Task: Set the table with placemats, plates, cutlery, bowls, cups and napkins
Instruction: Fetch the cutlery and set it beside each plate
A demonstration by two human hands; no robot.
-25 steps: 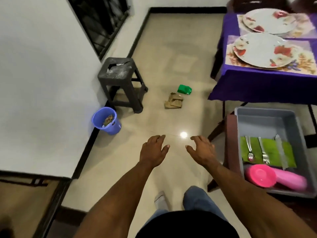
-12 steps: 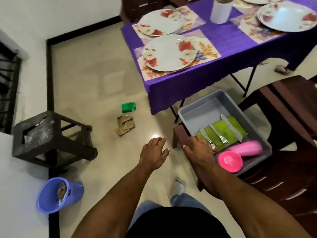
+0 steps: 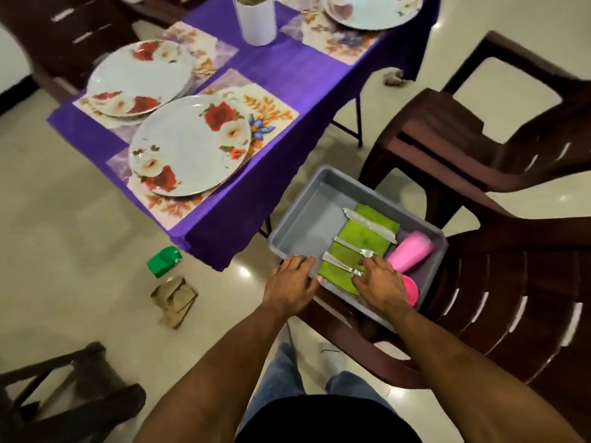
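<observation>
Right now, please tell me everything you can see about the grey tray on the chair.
The grey tray is a shallow rectangular bin, plastic by its look, resting on the seat of a dark brown chair beside the purple table. Inside lie a green napkin with a knife, fork and spoon on it, plus a pink cup on its side. The left hand rests on its near rim; the right hand reaches inside.

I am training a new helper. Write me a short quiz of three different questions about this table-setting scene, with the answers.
1. True or false: the grey tub stands on the purple table.
2. Which pink things lie in the tub?
3. The right hand reaches the: A knife, B fork, C spoon.

Key
1. False; it rests on a brown chair.
2. A cup and a bowl.
3. C; the left hand rests on the tub's rim.
</observation>
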